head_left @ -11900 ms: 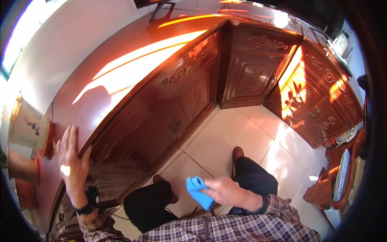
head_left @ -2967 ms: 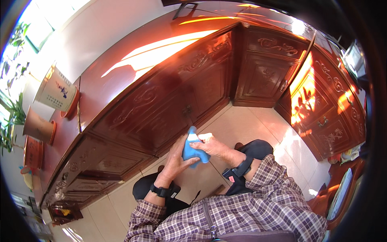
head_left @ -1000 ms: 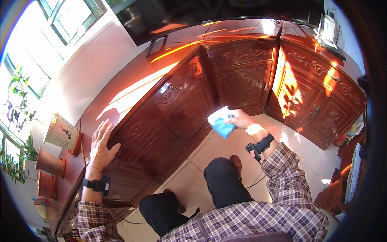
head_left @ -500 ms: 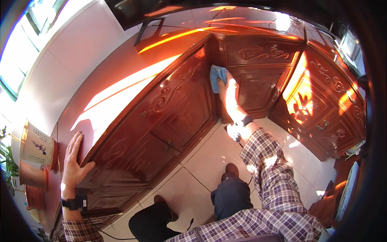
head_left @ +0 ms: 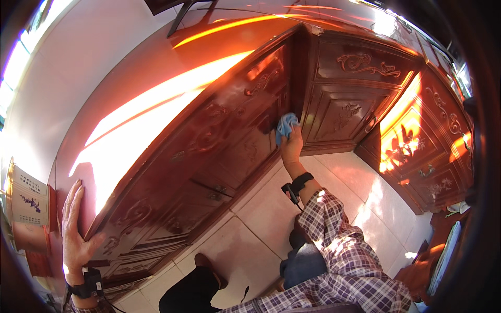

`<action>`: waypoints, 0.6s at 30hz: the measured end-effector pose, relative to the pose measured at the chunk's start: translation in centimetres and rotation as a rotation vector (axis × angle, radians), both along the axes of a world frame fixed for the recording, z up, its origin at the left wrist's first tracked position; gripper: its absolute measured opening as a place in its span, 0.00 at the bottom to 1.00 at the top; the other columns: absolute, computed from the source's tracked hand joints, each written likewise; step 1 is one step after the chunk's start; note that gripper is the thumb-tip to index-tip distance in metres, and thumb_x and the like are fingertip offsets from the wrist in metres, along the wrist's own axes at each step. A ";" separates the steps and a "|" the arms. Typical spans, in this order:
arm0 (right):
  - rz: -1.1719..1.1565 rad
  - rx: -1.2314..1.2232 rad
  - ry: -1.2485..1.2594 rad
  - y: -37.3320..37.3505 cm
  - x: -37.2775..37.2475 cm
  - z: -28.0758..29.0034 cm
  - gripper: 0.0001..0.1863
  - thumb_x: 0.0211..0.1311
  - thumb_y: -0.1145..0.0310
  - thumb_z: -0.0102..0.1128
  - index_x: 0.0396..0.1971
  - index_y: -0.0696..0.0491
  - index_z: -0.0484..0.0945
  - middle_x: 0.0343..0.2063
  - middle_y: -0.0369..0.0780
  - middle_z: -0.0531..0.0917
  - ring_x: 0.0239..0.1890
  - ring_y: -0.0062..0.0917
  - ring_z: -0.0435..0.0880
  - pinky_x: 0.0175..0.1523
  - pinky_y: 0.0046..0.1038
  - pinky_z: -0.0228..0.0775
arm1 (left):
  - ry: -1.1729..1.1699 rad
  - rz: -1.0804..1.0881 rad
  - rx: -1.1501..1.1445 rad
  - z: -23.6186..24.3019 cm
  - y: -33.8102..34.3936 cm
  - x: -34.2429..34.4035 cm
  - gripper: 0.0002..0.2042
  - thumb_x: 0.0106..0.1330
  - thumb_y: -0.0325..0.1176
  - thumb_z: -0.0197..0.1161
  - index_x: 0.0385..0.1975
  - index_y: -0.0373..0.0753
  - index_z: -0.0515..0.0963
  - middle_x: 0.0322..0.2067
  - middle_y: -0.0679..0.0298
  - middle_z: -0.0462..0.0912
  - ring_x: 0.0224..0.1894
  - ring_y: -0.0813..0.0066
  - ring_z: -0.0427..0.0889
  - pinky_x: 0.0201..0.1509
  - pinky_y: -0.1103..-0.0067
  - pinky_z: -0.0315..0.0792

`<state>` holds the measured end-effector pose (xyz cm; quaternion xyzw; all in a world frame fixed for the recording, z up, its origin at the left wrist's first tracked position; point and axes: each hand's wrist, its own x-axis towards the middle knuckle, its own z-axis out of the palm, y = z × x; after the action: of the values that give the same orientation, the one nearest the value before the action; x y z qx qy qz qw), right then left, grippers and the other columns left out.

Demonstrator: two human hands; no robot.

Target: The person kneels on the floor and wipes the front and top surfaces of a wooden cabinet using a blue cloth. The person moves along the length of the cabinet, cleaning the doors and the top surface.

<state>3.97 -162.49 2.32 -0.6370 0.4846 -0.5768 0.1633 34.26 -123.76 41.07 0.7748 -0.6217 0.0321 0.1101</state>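
Observation:
A bunched blue cloth is gripped in my right hand, near the inner corner where two fronts of a dark red wooden cabinet meet. The cloth is against or very close to the left-hand front, about halfway down; exact contact I cannot make out. At the far left, my left hand rests on the cabinet top's edge with its fingers stretched out and thumb spread over the front. Carved scrolls and small metal pulls mark the doors. Black bands circle both wrists.
White flowerpots stand beside my left hand. Another carved cabinet front is on the right, in bright sunlight. Pale floor tiles lie below, with my legs over them. A cable hangs from the left wristband.
My right hand has brought the cloth down from the upper part of the corner. The whole view has shifted slightly; my left hand still rests on the cabinet edge.

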 end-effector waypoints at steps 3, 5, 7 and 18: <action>0.037 0.105 -0.028 0.3 -0.4 0.0 0.18 0.55 0.82 0.59 0.48 0.56 0.79 0.46 0.47 0.78 0.48 0.46 0.81 0.52 0.39 0.74 | -0.026 0.009 0.004 0.1 0.0 0.0 0.49 0.51 0.60 0.70 0.69 0.34 0.66 0.70 0.48 0.65 0.73 0.50 0.62 0.75 0.60 0.55; -0.016 -0.075 -0.074 -0.7 -0.2 2.2 0.15 0.57 0.79 0.59 0.46 0.56 0.78 0.45 0.48 0.78 0.46 0.47 0.80 0.50 0.39 0.74 | -0.030 0.013 0.015 0.1 0.1 -0.1 0.48 0.51 0.60 0.70 0.69 0.34 0.66 0.70 0.48 0.65 0.73 0.50 0.62 0.75 0.60 0.55; -0.061 -0.071 -0.073 -1.2 0.1 5.3 0.12 0.57 0.77 0.58 0.42 0.58 0.78 0.42 0.48 0.78 0.43 0.47 0.80 0.48 0.39 0.73 | -0.027 0.013 0.008 0.1 0.1 -0.1 0.48 0.51 0.59 0.71 0.69 0.34 0.66 0.70 0.48 0.65 0.73 0.50 0.62 0.75 0.60 0.56; 0.205 -0.063 -0.022 6.9 3.4 6.1 0.18 0.51 0.80 0.63 0.45 0.58 0.80 0.46 0.46 0.78 0.48 0.45 0.81 0.52 0.36 0.75 | 0.014 -0.012 -0.026 -0.3 0.1 0.1 0.47 0.53 0.60 0.69 0.69 0.36 0.66 0.70 0.49 0.66 0.73 0.50 0.62 0.75 0.60 0.57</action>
<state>7.41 -155.56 8.46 -0.6818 0.3967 -0.5788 0.2067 34.39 -123.70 40.77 0.7698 -0.6250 0.0341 0.1245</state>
